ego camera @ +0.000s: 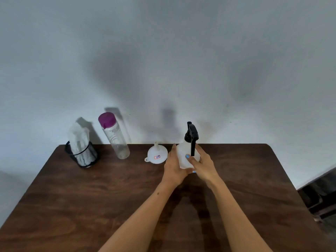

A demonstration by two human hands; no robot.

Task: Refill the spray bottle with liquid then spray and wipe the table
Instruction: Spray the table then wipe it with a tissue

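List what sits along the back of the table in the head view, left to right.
Black mesh cup holding a white cloth → clear bottle with purple cap → white funnel → left hand → spray bottle, gripped from both sides → right hand.
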